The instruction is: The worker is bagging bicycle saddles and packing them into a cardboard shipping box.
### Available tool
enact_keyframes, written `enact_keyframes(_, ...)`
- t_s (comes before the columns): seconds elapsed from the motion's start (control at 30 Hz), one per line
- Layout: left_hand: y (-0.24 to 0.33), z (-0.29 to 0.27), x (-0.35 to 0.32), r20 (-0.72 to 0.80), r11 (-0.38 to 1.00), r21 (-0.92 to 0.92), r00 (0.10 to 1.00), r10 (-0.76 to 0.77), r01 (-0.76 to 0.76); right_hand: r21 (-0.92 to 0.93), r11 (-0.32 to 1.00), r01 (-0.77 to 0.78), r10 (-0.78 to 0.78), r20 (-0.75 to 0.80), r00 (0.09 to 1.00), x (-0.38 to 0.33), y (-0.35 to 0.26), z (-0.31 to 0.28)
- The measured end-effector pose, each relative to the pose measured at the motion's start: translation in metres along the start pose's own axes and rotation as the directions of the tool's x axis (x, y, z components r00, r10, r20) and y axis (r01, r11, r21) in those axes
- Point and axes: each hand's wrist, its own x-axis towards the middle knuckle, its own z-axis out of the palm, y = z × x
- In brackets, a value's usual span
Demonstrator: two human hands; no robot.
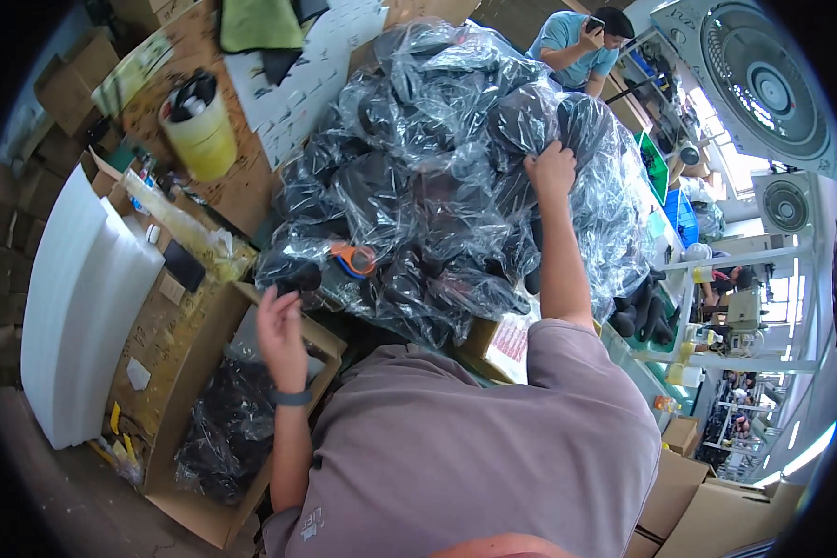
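Note:
A big heap of black rounded pieces in clear plastic bags (pixel 418 200) fills the table in front of me. My right hand (pixel 553 170) reaches to the heap's far right, its fingers closed on the plastic of a bagged black piece (pixel 523 119). Nearer and to the left, my left hand (pixel 281 327) hovers over the edge of a cardboard box, its fingers loosely bent and apart with nothing visible in them. Just beyond its fingertips lies another bagged black piece (pixel 293 273). Orange-handled scissors (pixel 353 259) rest on the bags.
An open cardboard box (pixel 181 409) at lower left holds bagged black pieces. White foam sheets (pixel 88 316) stand farther left. A yellowish tub (pixel 198 135) with tools sits at the far left. Another person (pixel 577 56) stands beyond the heap, near large fans (pixel 769 86). Shelving runs along the right.

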Motion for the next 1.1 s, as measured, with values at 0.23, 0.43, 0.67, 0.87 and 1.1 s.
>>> enact_keyframes(0.23,0.043,0.218,0.047,0.562,0.999,0.044,0.827,-0.007,-0.022,0.183,0.931,0.315,-0.217,-0.416,0.883,0.005,0.011,-0.003)
enact_keyframes(0.43,0.048,0.302,0.057,0.700,0.996,0.087,0.711,-0.061,0.000,0.298,0.952,0.066,0.110,-0.538,0.836,0.024,0.064,-0.029)
enact_keyframes(0.67,0.054,0.355,0.075,0.748,0.991,0.122,0.650,-0.131,0.059,0.618,0.776,0.126,0.101,-0.318,0.943,0.063,0.102,-0.002)
enact_keyframes(0.87,0.095,0.386,0.068,0.473,0.954,-0.301,0.869,0.146,0.004,0.917,-0.394,-0.055,-0.252,-0.051,0.966,-0.053,0.065,-0.063)
enact_keyframes(1.1,0.063,0.187,0.027,0.652,0.988,-0.006,0.750,-0.113,0.153,0.587,0.799,0.132,-0.191,0.040,0.981,0.035,0.033,-0.011)
